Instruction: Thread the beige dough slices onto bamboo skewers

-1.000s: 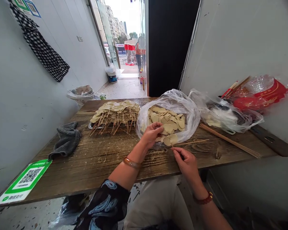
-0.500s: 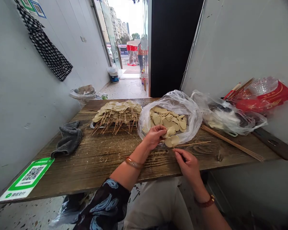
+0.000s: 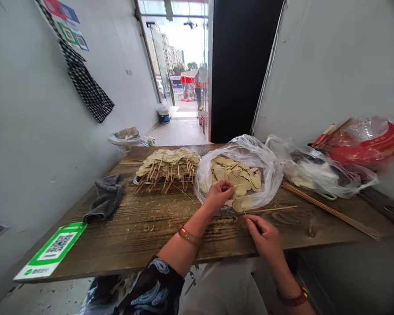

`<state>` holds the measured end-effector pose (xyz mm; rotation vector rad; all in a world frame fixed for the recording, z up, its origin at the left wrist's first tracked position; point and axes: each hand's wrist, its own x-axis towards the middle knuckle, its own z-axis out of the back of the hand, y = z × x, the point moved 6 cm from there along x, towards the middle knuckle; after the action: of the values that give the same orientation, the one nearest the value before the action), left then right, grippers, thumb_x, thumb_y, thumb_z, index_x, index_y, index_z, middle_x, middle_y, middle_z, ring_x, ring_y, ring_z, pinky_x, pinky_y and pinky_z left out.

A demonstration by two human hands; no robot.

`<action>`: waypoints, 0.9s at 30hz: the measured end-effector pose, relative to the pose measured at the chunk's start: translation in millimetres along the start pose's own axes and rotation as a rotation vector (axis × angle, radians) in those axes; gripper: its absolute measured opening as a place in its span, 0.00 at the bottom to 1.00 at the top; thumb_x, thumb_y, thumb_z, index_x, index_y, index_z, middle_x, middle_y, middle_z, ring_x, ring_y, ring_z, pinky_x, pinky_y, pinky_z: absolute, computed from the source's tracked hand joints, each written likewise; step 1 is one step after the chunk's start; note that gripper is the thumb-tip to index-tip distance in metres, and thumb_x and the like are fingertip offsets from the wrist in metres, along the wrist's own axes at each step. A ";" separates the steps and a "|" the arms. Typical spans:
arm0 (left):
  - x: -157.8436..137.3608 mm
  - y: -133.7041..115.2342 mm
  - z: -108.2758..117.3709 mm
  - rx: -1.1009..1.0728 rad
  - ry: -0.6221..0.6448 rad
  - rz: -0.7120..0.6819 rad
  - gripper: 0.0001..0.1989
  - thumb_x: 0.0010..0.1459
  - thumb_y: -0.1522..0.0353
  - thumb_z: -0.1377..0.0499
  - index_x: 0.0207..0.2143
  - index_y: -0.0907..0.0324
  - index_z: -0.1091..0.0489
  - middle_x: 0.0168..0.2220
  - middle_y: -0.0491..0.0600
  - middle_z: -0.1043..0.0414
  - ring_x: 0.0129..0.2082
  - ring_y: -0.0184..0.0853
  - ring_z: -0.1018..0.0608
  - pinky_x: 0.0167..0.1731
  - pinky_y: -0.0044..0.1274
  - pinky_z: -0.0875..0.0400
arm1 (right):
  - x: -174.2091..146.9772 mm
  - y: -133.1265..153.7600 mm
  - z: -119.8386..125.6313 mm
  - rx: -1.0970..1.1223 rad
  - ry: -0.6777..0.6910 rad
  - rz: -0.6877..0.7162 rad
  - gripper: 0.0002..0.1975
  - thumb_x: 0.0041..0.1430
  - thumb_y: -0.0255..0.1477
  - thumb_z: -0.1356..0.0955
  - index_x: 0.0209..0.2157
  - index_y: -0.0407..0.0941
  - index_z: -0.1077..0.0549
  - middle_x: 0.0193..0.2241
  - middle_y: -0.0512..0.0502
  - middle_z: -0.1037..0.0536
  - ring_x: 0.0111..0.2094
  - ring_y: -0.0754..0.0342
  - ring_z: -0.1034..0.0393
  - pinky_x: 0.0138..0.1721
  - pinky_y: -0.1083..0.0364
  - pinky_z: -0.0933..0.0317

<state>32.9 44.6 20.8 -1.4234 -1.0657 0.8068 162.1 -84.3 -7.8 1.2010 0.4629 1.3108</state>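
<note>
My left hand (image 3: 218, 195) pinches the edge of a thin, pale yellow oval slice (image 3: 240, 190) at the front of a clear plastic bag (image 3: 272, 168). Inside the bag lies a heap of similar loose slices (image 3: 236, 168). Thumb and fingers of my right hand (image 3: 264, 234) are closed on a thin wooden skewer (image 3: 245, 215), its upper end at another oval slice (image 3: 242, 204). To the left, a pile of skewered slices (image 3: 170, 162) rests on a metal tray (image 3: 136, 180), sticks pointing toward me.
A bundle of bare skewers (image 3: 331, 210) lies at the right, with one loose skewer (image 3: 279, 209) nearer. Behind it sit a plastic bag (image 3: 325, 170) and red packaging (image 3: 371, 144). A grey cloth (image 3: 105, 199) and a QR-code card (image 3: 52, 251) lie on the wooden table (image 3: 144, 236) at left.
The camera view has tilted up and shifted left, so everything appears lower and further right. Both hands keep their grips, with the slices in almost the same position.
</note>
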 end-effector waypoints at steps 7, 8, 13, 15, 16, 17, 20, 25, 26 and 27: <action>1.1 6.9 3.4 0.119 0.002 -0.033 0.09 0.45 0.67 0.38 0.27 0.63 0.34 0.19 0.42 0.36 0.18 0.23 0.36 0.21 0.18 0.43 | -0.3 -11.1 -4.0 0.058 0.032 -0.075 0.16 0.56 0.39 0.35 0.35 0.44 0.22 0.35 0.41 0.19 0.35 0.47 0.25 0.35 0.56 0.33; 1.0 7.8 3.2 0.128 0.004 -0.031 0.09 0.45 0.67 0.38 0.27 0.63 0.34 0.18 0.42 0.36 0.18 0.23 0.36 0.21 0.18 0.43 | -0.4 -11.6 -4.3 0.053 0.043 -0.091 0.16 0.56 0.40 0.35 0.35 0.43 0.22 0.36 0.41 0.19 0.36 0.47 0.25 0.35 0.56 0.33; -0.2 9.3 -1.5 0.174 0.028 -0.039 0.08 0.44 0.69 0.38 0.26 0.63 0.34 0.19 0.42 0.36 0.19 0.23 0.35 0.21 0.18 0.44 | 0.3 -12.4 -5.3 0.046 0.061 -0.113 0.18 0.57 0.40 0.36 0.36 0.42 0.22 0.34 0.41 0.20 0.34 0.49 0.26 0.33 0.57 0.35; -1.7 7.8 -6.0 0.212 0.066 -0.051 0.06 0.44 0.71 0.39 0.26 0.63 0.34 0.19 0.42 0.36 0.19 0.23 0.36 0.21 0.17 0.45 | 0.6 -12.5 -5.3 0.060 0.045 -0.115 0.18 0.57 0.40 0.36 0.36 0.42 0.22 0.32 0.42 0.20 0.32 0.49 0.27 0.32 0.57 0.36; -2.9 6.8 -8.8 0.227 0.096 -0.053 0.06 0.44 0.71 0.39 0.26 0.63 0.34 0.19 0.42 0.36 0.19 0.23 0.36 0.21 0.17 0.45 | 0.8 -12.2 -5.0 0.066 0.033 -0.117 0.18 0.57 0.40 0.36 0.35 0.42 0.22 0.30 0.43 0.20 0.31 0.50 0.27 0.32 0.57 0.36; -4.2 5.6 -11.5 0.231 0.124 -0.053 0.06 0.43 0.71 0.39 0.25 0.63 0.33 0.19 0.42 0.36 0.19 0.23 0.36 0.21 0.17 0.46 | 0.8 -11.7 -4.4 0.070 0.021 -0.119 0.18 0.57 0.40 0.36 0.35 0.42 0.22 0.29 0.43 0.21 0.30 0.50 0.28 0.31 0.57 0.36; -8.1 1.1 -15.1 0.138 0.159 -0.018 0.08 0.44 0.69 0.37 0.26 0.64 0.33 0.20 0.42 0.36 0.20 0.22 0.36 0.21 0.17 0.44 | 1.0 -8.1 -0.9 0.074 -0.023 -0.115 0.17 0.57 0.40 0.36 0.34 0.42 0.22 0.26 0.45 0.22 0.27 0.52 0.30 0.29 0.57 0.38; -10.8 1.2 -13.8 -0.157 0.119 0.164 0.18 0.44 0.61 0.35 0.35 0.63 0.31 0.24 0.43 0.33 0.21 0.24 0.32 0.23 0.18 0.38 | 1.9 -1.5 4.0 0.094 -0.065 -0.090 0.16 0.58 0.38 0.36 0.33 0.41 0.23 0.24 0.47 0.24 0.25 0.55 0.33 0.28 0.58 0.40; -11.3 2.3 -15.7 -0.185 0.140 0.200 0.19 0.43 0.61 0.34 0.35 0.63 0.31 0.24 0.44 0.32 0.21 0.25 0.31 0.22 0.18 0.38 | 1.9 -1.1 4.2 0.093 -0.069 -0.091 0.15 0.58 0.38 0.36 0.33 0.41 0.23 0.24 0.47 0.24 0.25 0.55 0.33 0.28 0.58 0.40; -12.0 3.6 -17.8 -0.198 0.165 0.231 0.19 0.43 0.60 0.34 0.35 0.63 0.30 0.24 0.44 0.32 0.21 0.24 0.31 0.22 0.18 0.39 | 1.9 -1.0 4.4 0.092 -0.073 -0.095 0.15 0.58 0.37 0.36 0.33 0.41 0.23 0.23 0.48 0.25 0.25 0.55 0.34 0.27 0.58 0.40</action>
<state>45.5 27.1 18.6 -1.7730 -0.8840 0.7471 166.8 -84.2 -6.3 1.2833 0.5258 1.1717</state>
